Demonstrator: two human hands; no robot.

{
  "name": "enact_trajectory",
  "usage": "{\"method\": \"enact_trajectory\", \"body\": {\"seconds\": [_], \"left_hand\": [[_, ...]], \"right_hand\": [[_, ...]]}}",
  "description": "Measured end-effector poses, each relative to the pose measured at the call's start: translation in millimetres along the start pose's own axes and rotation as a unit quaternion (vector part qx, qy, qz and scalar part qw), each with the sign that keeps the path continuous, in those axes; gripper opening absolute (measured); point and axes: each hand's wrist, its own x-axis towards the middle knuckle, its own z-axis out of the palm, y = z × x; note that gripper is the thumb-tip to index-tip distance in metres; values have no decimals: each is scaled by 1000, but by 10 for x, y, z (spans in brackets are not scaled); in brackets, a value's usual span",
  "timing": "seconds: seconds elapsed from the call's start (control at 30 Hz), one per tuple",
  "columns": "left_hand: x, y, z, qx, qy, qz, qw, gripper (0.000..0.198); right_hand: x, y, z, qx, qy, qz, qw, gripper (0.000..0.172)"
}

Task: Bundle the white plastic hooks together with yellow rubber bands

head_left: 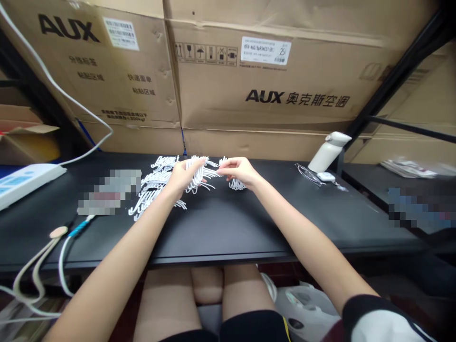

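A heap of small white plastic hooks [156,187] lies on the black table [221,223], toward the far edge. My left hand [183,175] is closed around a bunch of these hooks, lifted just above the heap. My right hand [239,170] pinches one end of the same bunch from the right. A few more white hooks [236,185] lie under my right hand.
Large AUX cardboard boxes [263,80] stand behind the table. A white power strip [24,180] and cables [53,247] lie at the left. A white bottle [328,151] and glasses [308,173] sit at the right. A black frame post [392,76] rises at the right.
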Motion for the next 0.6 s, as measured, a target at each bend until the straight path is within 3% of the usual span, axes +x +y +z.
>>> {"method": "enact_trajectory", "body": {"seconds": [0.17,0.4,0.53,0.6], "left_hand": [[6,-3,12,2,3,21,1000,30],[-15,-6,42,16,-47,62,997,33],[-22,-14,26,68,-73,120,988,32],[-31,-8,29,68,-70,102,990,31]], "right_hand": [[-30,-47,11,-17,-35,5,999,29],[-105,-125,63,-120,-222,35,967,38],[-129,-134,88,-118,-279,66,951,45],[-135,-129,97,-110,-294,78,946,48]]}}
